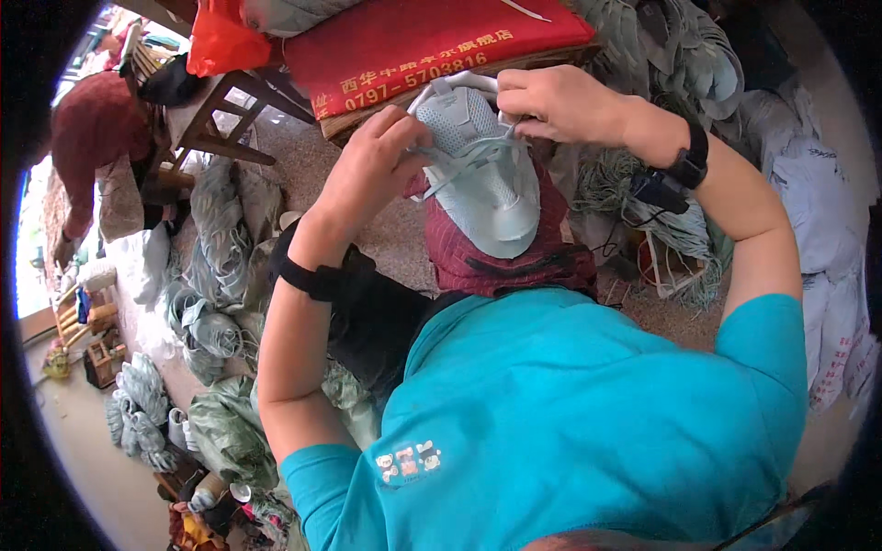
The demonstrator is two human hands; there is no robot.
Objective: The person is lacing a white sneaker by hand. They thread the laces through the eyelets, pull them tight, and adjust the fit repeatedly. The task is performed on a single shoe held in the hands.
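A pale grey-green mesh shoe upper [503, 204] lies over my lap on a dark red checked cloth [459, 262], its toe toward me and its collar away. A flat pale shoelace [464, 158] crosses its front. At the left side of the upper, my left hand [367, 174] is closed, its fingers pinching the lace. My right hand [570, 103] is closed at the right side of the collar, thumb and fingers together on the lace's other side. The fingertips partly hide what they grip.
Just beyond the upper stands a bench or table with a red printed cover [432, 55]. Bundles of shoe uppers [216, 239] lie on the floor at left, and more uppers [680, 46] are piled far right. Pale laces [616, 184] hang at right. Another person [96, 129] bends near a wooden stool [230, 110].
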